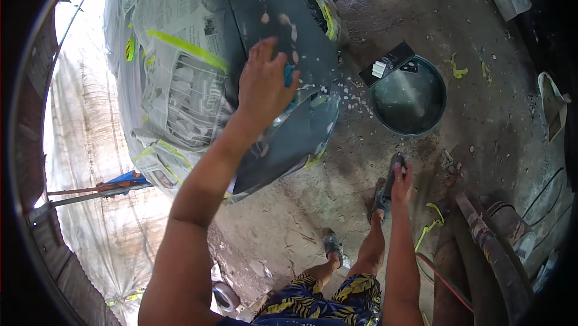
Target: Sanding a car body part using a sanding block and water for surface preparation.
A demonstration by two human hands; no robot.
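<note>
My left hand (265,82) presses onto the wet dark grey panel (301,139) of a car. Under its fingers a bit of blue sponge or cloth (289,75) shows; the rest is hidden. Pale bare patches (288,25) and white suds lie on the panel around the hand. Lower right, my right hand (403,184) is closed around a dark, flat sanding block (392,175), held upright above the floor, away from the car. Newspaper sheets (192,85) with bright yellow-green masking tape (186,50) cover the car left of the panel.
A round dark basin (444,106) of cloudy water stands on the concrete floor, with a black flat piece (394,58) across its rim. Tape scraps (457,68) lie about. Pipes (490,241) and a hose (445,284) are at lower right, a pale sheet (90,145) at left.
</note>
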